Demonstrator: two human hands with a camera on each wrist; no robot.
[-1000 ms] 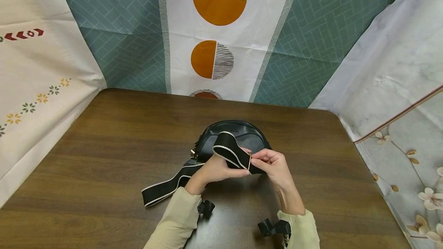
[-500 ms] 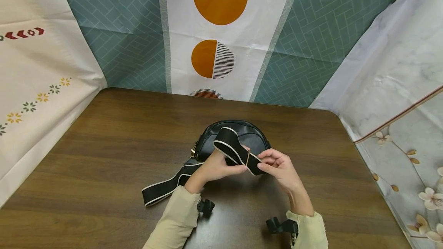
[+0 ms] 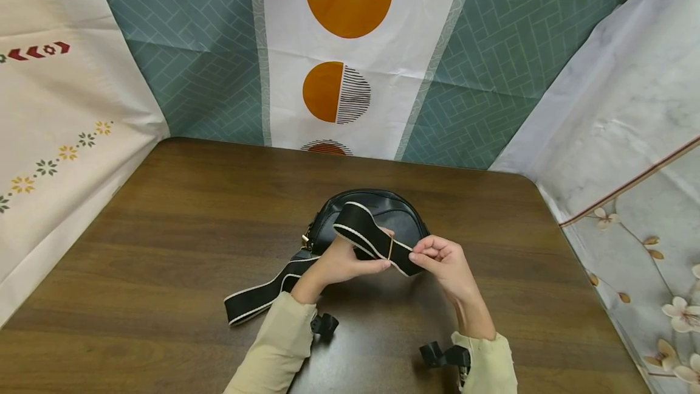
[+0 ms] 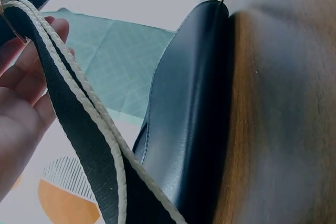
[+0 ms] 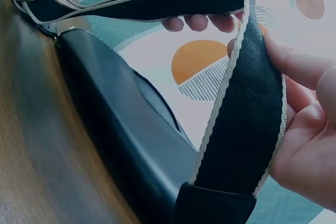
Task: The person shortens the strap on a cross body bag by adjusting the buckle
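A black shoulder bag (image 3: 404, 224) lies on the table, its wide black strap (image 3: 356, 224) edged in white. My left hand (image 3: 341, 263) holds the strap beside a thin gold-coloured slider (image 3: 391, 248), and a loop of strap stands up above that hand. To the right of the slider, my right hand (image 3: 445, 266) pinches the strap between thumb and fingers. In the right wrist view this strap section runs down into a black leather end tab (image 5: 215, 205). The slider shows only partly in the left wrist view, at its left edge.
Another folded stretch of strap (image 3: 257, 300) lies on the brown wooden table (image 3: 164, 248) left of the bag. A metal clasp (image 3: 305, 239) sits at the bag's left side. Patterned cloths (image 3: 208, 78) hang behind the table and at both sides.
My right hand has moved right, away from the slider, and more strap shows between them. The slider sits slightly further left. My left hand and the bag have hardly moved.
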